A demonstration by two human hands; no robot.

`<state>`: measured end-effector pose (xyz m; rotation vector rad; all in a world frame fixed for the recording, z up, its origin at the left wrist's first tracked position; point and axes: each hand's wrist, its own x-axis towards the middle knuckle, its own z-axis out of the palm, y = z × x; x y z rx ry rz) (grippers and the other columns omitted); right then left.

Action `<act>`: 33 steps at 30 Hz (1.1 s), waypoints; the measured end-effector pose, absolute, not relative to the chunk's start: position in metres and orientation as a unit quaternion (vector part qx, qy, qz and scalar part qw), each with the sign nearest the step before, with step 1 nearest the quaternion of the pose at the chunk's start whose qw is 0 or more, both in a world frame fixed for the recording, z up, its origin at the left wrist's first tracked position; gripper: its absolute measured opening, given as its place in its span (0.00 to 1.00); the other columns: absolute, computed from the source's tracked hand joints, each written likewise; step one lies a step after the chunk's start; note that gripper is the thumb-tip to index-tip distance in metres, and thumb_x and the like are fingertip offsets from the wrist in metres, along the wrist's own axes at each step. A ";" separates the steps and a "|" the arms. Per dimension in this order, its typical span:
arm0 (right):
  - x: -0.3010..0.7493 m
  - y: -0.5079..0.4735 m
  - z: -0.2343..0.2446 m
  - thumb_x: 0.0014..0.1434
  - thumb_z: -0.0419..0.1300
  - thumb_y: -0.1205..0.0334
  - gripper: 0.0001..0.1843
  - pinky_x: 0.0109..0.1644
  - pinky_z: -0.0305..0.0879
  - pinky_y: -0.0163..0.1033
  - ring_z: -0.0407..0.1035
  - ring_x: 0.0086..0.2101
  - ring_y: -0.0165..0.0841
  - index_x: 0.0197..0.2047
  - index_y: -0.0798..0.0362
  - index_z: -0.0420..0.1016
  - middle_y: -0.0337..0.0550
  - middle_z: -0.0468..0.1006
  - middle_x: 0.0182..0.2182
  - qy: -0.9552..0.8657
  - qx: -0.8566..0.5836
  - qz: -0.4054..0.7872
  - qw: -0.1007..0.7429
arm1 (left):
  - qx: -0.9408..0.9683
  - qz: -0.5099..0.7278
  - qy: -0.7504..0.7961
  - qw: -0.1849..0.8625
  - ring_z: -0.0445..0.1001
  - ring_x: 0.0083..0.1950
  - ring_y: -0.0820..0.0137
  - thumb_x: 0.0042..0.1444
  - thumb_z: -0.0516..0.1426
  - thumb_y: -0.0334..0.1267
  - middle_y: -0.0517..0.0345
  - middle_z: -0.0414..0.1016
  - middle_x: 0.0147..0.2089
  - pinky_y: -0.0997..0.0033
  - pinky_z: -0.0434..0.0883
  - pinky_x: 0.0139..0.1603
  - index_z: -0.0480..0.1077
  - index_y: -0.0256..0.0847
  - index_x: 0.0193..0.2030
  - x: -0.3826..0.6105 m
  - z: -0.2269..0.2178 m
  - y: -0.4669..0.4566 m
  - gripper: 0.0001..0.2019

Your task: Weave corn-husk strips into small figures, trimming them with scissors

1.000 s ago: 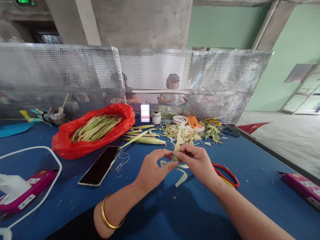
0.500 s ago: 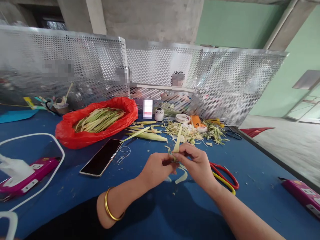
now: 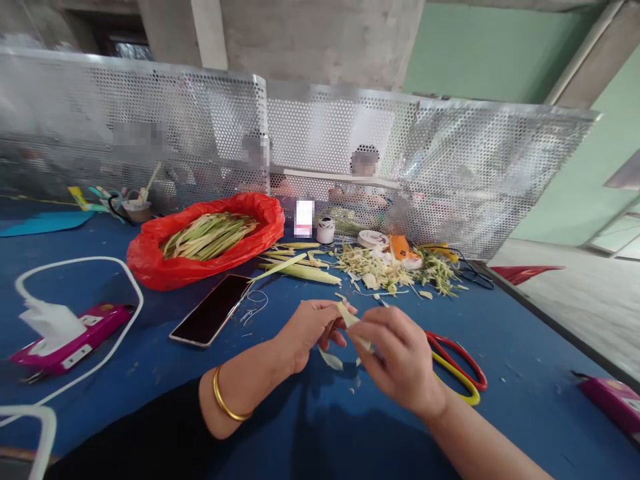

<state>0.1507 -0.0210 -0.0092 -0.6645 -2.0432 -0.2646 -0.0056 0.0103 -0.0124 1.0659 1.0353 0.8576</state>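
Both hands work over a blue table [image 3: 150,373]. My left hand [image 3: 307,330], with a gold bangle on the wrist, pinches one end of a pale yellow-green leaf strip [image 3: 350,319]. My right hand [image 3: 397,360] grips the same strip from the right, fingers curled round it. The strip runs slanted between the two hands. A small leaf scrap [image 3: 331,360] lies on the table just under them. Red and yellow scissors [image 3: 457,377] lie right behind my right hand.
A red bag of leaf strips [image 3: 210,240] sits at the back left, a dark phone [image 3: 213,319] beside it. Leaf stalks [image 3: 300,270] and cut scraps [image 3: 390,270] lie farther back. Pink devices [image 3: 70,337] [image 3: 613,403] lie at both sides. A perforated metal screen [image 3: 425,167] has people behind it.
The strip stood upright between the fingertips; now it lies slanted, and my right hand has dropped lower and turned over it. The camera has shifted right.
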 end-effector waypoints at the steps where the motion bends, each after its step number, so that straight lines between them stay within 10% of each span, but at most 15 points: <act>1: 0.150 -0.022 -0.010 0.60 0.55 0.72 0.09 0.34 0.64 0.40 0.70 0.31 0.34 0.39 0.52 0.74 0.44 0.74 0.30 -0.854 -0.248 -0.171 0.425 | 0.449 0.390 0.452 0.665 0.65 0.19 0.78 0.50 0.60 0.48 0.57 0.77 0.26 0.78 0.52 0.18 0.77 0.37 0.36 -0.008 -0.011 0.012 0.15; 6: 0.147 -0.019 -0.015 0.63 0.53 0.73 0.10 0.36 0.63 0.41 0.70 0.28 0.32 0.38 0.54 0.75 0.42 0.75 0.27 -0.885 -0.215 -0.275 0.307 | 0.412 0.419 0.440 0.679 0.66 0.22 0.78 0.47 0.62 0.51 0.52 0.80 0.34 0.78 0.51 0.19 0.77 0.37 0.42 -0.015 -0.006 0.018 0.21; 27: 0.134 -0.017 -0.029 0.64 0.48 0.73 0.15 0.44 0.62 0.44 0.70 0.33 0.35 0.47 0.57 0.74 0.44 0.76 0.30 -0.884 -0.214 -0.297 0.289 | 0.321 0.445 0.361 0.754 0.76 0.29 0.74 0.53 0.62 0.39 0.54 0.80 0.33 0.78 0.72 0.31 0.74 0.35 0.43 -0.016 -0.001 0.015 0.12; 33: 0.127 -0.016 -0.035 0.63 0.49 0.73 0.14 0.47 0.61 0.45 0.68 0.30 0.34 0.35 0.54 0.75 0.41 0.75 0.28 -0.882 -0.198 -0.302 0.304 | 0.331 0.445 0.351 0.755 0.76 0.30 0.73 0.52 0.62 0.38 0.54 0.79 0.32 0.77 0.70 0.33 0.75 0.35 0.39 -0.007 -0.011 0.011 0.10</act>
